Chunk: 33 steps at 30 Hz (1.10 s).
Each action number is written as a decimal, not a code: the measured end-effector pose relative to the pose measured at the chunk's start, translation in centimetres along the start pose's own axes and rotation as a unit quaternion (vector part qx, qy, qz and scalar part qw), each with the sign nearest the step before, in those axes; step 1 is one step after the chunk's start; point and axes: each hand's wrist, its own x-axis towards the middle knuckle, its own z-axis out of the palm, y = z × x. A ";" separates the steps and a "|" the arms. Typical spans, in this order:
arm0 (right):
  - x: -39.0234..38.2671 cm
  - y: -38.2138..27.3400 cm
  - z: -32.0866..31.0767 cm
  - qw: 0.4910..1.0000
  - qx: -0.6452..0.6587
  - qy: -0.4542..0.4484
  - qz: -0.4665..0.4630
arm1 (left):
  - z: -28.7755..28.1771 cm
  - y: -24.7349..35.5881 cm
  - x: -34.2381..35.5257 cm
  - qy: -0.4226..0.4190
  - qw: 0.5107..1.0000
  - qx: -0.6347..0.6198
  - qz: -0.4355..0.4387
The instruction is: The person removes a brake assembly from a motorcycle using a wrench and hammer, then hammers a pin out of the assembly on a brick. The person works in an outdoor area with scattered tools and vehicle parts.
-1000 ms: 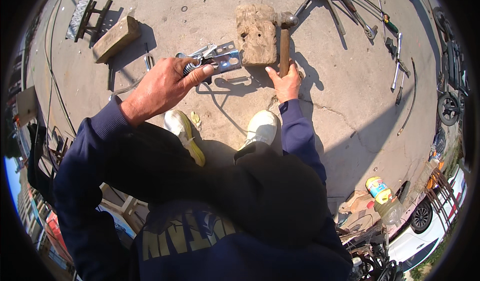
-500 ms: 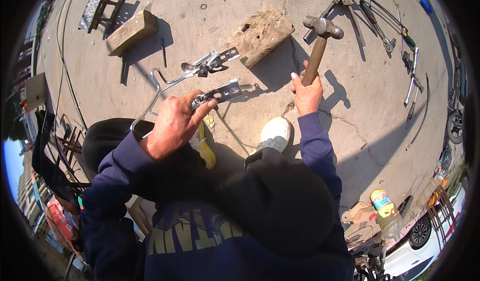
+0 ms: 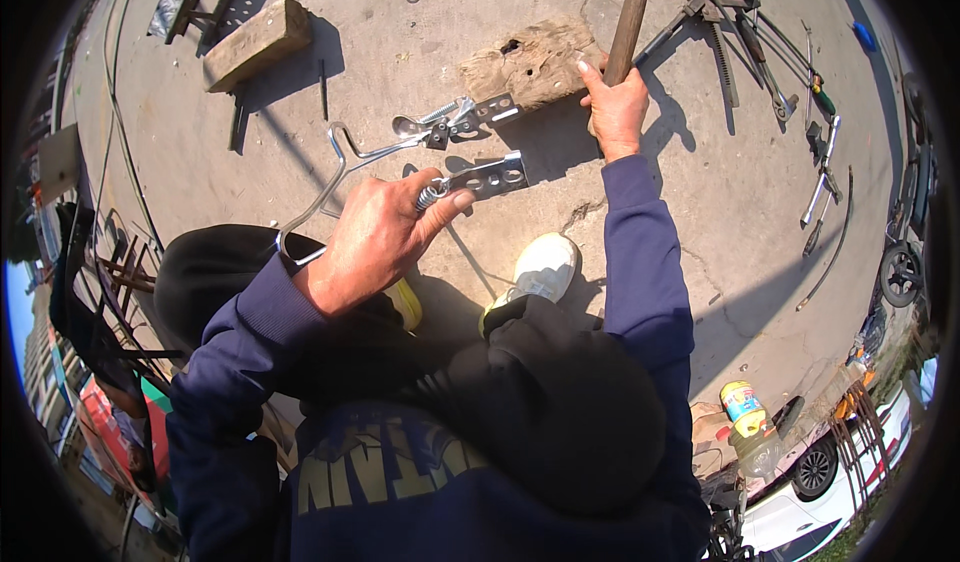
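Observation:
My left hand (image 3: 378, 232) is closed on a shiny bent-rod metal stand (image 3: 345, 177), pinching it by a coil spring and a flat bracket (image 3: 492, 177) with holes. The stand's other bracket (image 3: 495, 111), with its own spring, reaches the near side of a worn wooden block (image 3: 530, 57). Raised on the right, my right hand (image 3: 618, 112) grips the wooden handle of a ball-peen hammer (image 3: 627, 32). The hammer's head points away from me, close to the top of the picture. My right thumb lies along the handle, in front of the block's right end.
Another wooden block (image 3: 258, 47) lies at far left, beside dark metal rods. On the right, several tools, including a wrench (image 3: 786, 112) and a screwdriver (image 3: 822, 97), are spread on the concrete. A bottle with a yellow label (image 3: 745, 409) is at lower right. My white shoe (image 3: 546, 265) is below the block.
My left hand has moved right and slightly nearer the block with the stand, whose far bracket now reaches along the block. My right hand has moved the hammer farther away from me.

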 end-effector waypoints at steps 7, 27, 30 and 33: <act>-5.7 0.8 -2.8 0.997 -0.031 0.064 -0.003 | 1.1 -1.0 0.2 0.036 0.998 0.044 0.017; -17.4 -2.8 -5.4 0.969 -0.157 -0.163 -0.102 | -0.2 -1.3 1.3 0.012 1.000 -0.007 -0.026; -16.7 -0.1 -4.9 0.952 -0.218 -0.190 -0.097 | -0.3 -1.2 1.5 0.018 1.000 -0.002 -0.012; -17.1 -0.1 -4.5 0.951 -0.238 -0.197 -0.019 | -0.6 -1.2 1.9 -0.005 1.000 -0.001 -0.021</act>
